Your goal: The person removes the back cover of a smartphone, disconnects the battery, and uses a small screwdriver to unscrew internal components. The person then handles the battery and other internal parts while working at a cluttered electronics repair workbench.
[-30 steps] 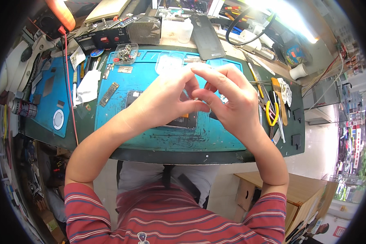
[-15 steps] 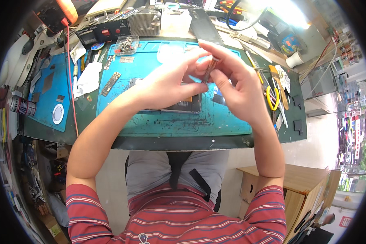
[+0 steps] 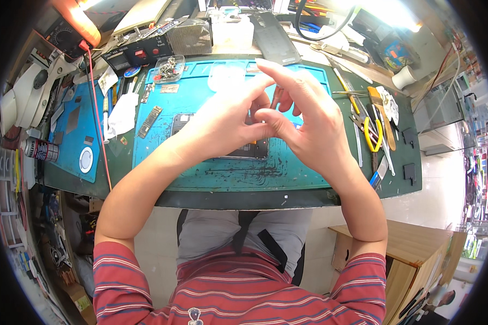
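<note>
Over the middle of the blue repair mat (image 3: pixel 200 179), my two hands meet with their fingers curled toward each other. My left hand (image 3: pixel 238 114) is closed, thumb against fingers, and my right hand (image 3: pixel 312 116) has its thumb bent in against the left hand's fingers. Whatever they pinch between them is hidden by the fingers. Under my left hand and wrist lies an opened dark phone-like device (image 3: pixel 252 151), mostly covered. A small slim circuit board (image 3: pixel 150 122) rests on the mat to the left of my left forearm.
A clear box of small metal parts (image 3: pixel 169 69) stands at the mat's back left. Yellow-handled pliers (image 3: pixel 373 135), a brush (image 3: pixel 377 97) and other tools lie to the right. A red cable (image 3: pixel 98 116) runs down the left side. Behind stands a black-fronted bench device (image 3: pixel 138 54).
A thin brownish strip that showed between my fingertips is now out of sight. My hands stay together, the right thumb shifted left over the left fingers. The whole view has shifted slightly.
</note>
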{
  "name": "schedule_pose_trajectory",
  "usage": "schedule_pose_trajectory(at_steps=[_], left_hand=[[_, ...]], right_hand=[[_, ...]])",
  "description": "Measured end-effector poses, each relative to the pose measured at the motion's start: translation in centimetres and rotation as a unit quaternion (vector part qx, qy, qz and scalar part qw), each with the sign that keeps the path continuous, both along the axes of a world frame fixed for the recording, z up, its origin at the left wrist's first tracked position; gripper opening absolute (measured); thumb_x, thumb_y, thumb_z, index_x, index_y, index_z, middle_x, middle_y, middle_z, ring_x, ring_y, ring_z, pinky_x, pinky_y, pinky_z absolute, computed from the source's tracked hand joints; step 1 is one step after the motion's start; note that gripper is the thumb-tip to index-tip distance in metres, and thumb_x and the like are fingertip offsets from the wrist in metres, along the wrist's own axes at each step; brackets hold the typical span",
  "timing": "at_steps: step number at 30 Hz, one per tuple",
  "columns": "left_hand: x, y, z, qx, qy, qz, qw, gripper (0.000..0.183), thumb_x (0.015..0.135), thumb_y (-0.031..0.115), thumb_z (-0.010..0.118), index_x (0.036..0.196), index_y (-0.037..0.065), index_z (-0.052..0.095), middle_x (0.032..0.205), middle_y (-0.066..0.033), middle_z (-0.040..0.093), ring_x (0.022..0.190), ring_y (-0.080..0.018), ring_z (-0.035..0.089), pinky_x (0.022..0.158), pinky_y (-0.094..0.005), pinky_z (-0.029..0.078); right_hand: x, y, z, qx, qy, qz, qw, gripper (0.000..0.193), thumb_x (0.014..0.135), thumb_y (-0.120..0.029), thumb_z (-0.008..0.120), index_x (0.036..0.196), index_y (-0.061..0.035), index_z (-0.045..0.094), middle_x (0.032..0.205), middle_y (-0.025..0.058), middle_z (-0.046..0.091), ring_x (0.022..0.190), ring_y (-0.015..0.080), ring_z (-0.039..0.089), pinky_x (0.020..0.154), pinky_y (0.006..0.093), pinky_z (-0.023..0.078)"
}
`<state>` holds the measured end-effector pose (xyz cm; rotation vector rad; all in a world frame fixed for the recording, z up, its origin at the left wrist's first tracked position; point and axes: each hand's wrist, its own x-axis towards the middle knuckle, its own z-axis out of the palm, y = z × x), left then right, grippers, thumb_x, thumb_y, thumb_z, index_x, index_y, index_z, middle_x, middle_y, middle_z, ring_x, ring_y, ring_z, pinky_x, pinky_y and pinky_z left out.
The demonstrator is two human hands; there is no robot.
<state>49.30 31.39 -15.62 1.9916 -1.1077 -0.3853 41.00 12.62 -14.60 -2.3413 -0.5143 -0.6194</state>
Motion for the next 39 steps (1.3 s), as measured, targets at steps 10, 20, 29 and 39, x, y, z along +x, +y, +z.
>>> schedule_pose_trajectory(at_steps=[10, 20, 29, 39], left_hand=[[0.1, 0.0, 0.5, 0.011, 0.022, -0.002, 1.000, 0.048, 0.092, 0.028, 0.079, 0.130, 0.006, 0.059, 0.092, -0.0104, 0.071, 0.080, -0.0243, 0.069, 0.072, -0.0361, 0.054], [0.3, 0.6, -1.9, -0.045, -0.076, 0.007, 0.996, 0.019, 0.094, 0.022, 0.077, 0.104, 0.006, 0.073, 0.080, -0.0094, 0.071, 0.071, -0.0230, 0.066, 0.069, -0.0351, 0.053], [5.9, 1.1, -2.8, -0.026, -0.375, 0.106, 0.921, 0.016, 0.094, 0.012, 0.069, 0.107, 0.006, 0.075, 0.099, -0.0120, 0.066, 0.100, -0.0331, 0.064, 0.088, -0.0427, 0.052], [6.2, 1.3, -3.6, -0.039, -0.383, 0.119, 0.915, 0.018, 0.097, 0.011, 0.065, 0.113, 0.005, 0.073, 0.103, -0.0147, 0.065, 0.100, -0.0336, 0.063, 0.088, -0.0430, 0.051]], right_hand=[[0.0, -0.2, -0.1, 0.011, -0.021, 0.007, 1.000, 0.058, 0.093, 0.003, 0.068, 0.149, -0.0051, 0.056, 0.096, 0.0064, 0.066, 0.084, 0.0146, 0.063, 0.079, 0.0293, 0.053], [0.4, -0.5, -0.4, 0.150, -0.070, 0.020, 0.986, 0.057, 0.091, 0.006, 0.070, 0.145, -0.0033, 0.057, 0.094, 0.0079, 0.066, 0.082, 0.0176, 0.064, 0.077, 0.0319, 0.057], [-0.3, -0.3, -1.0, 0.149, 0.041, 0.058, 0.986, 0.054, 0.099, 0.002, 0.066, 0.151, 0.0002, 0.051, 0.100, 0.0079, 0.064, 0.091, 0.0133, 0.064, 0.076, 0.0291, 0.060], [0.2, 0.1, -1.5, 0.123, 0.024, 0.047, 0.991, 0.053, 0.098, -0.001, 0.069, 0.149, -0.0027, 0.055, 0.099, 0.0084, 0.065, 0.090, 0.0145, 0.065, 0.076, 0.0293, 0.059]])
